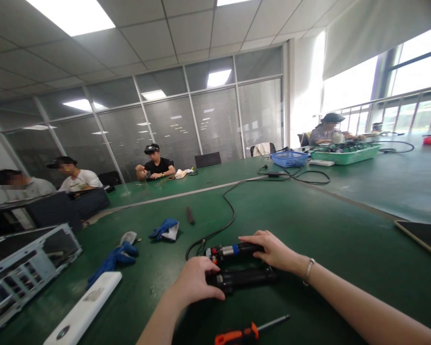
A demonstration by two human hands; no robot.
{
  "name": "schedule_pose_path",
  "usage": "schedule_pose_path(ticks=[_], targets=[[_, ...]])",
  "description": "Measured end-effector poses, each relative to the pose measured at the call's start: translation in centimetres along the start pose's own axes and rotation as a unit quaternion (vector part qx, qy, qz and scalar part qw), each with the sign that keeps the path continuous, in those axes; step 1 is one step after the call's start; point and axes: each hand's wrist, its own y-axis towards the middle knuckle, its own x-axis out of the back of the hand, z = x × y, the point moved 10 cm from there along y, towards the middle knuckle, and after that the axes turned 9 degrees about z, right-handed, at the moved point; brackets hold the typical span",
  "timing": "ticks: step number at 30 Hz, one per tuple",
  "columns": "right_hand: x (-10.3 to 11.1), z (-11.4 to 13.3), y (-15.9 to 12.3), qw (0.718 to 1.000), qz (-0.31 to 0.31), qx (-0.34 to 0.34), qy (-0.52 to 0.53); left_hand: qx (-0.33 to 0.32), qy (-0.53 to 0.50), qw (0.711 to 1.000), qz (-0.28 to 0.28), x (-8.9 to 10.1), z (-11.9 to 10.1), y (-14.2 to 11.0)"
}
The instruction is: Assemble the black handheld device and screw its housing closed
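Note:
In front of me lies a corded tool with its case opened. Its inner part (230, 250) shows a silver cylinder, a blue band and red pieces. Beside it, nearer me, sits a long black casing half (247, 278). My left hand (196, 281) is closed round the left end of that casing half, thumb on the near side. With thumb and fingers, my right hand (275, 250) grips the black right end of the inner part. An orange and black screwdriver (239, 334) rests on the table close to me.
A black cable (233, 206) runs back across the green table (345, 239). On the left are blue gloves (117, 258), a long white case (86, 306) and a metal computer chassis (28, 278). A phone (424, 237) lies right. Blue (289, 158) and green (348, 154) baskets stand farther back; several people sit around.

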Motion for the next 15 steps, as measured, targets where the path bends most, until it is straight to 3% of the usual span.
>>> schedule_pose_path(ticks=[15], targets=[[0.2, 2.3, -0.6, 0.992, -0.048, 0.105, -0.045, 0.000, 0.011, 1.000, -0.004, -0.2, 0.0, -0.2]])
